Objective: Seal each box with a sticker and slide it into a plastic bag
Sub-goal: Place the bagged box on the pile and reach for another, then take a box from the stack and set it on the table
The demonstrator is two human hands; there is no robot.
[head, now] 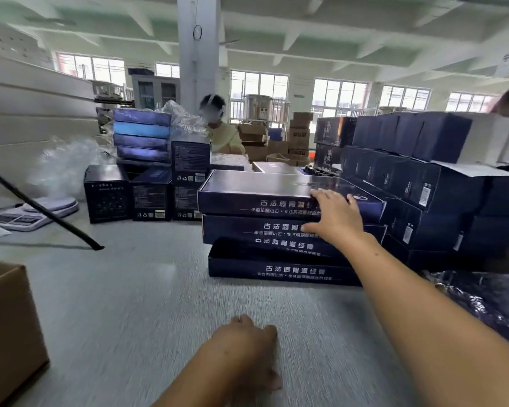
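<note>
A stack of flat dark-blue boxes with white lettering stands at the table's middle right; the top box (262,190) lies a little askew. My right hand (337,214) reaches over to it with fingers spread, fingertips on the near right edge of its lid and thumb down the front face. My left hand (247,346) rests on the grey table (130,304) in front of me, fingers loosely curled and holding nothing. Crumpled clear plastic bags (65,165) lie at the far left. No sticker is visible.
More dark-blue boxes (423,183) are piled at the right, small upright ones (150,195) at the far middle. A white scale (33,212) and a black rod (41,210) lie at the left. A brown carton (9,327) stands near left. A person sits beyond the table.
</note>
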